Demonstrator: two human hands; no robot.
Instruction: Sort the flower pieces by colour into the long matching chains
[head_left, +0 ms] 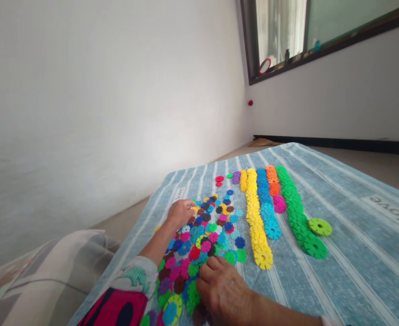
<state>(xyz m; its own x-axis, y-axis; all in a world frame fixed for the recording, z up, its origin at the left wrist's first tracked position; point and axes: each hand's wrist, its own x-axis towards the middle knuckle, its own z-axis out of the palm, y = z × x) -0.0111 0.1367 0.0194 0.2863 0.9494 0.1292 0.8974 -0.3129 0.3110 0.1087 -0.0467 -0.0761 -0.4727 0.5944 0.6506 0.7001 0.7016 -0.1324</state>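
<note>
My left hand (pixel 180 213) is at the far left of a loose pile of coloured notched plastic discs (pixel 206 246), its fingertips pinched at a yellow disc (pixel 194 209). Lower down, my right hand (pixel 223 286) rests over the near part of the pile with fingers curled; whatever is under them is hidden. To the right, overlapping discs form rows: a long yellow row (pixel 255 217), a blue row (pixel 264 194) ending in lighter blue, a short orange row (pixel 272 179) with a pink disc (pixel 280 204) below, and a green row (pixel 296 210).
A lime disc (pixel 320 227) lies against the green row. Short purple (pixel 236 177) and orange-yellow stacks (pixel 243 180) and red discs (pixel 219 179) sit at the far end. A striped blue cloth (pixel 348 235) covers the table. Grey-striped fabric (pixel 60 271) is at the left, beside a white wall (pixel 100 104).
</note>
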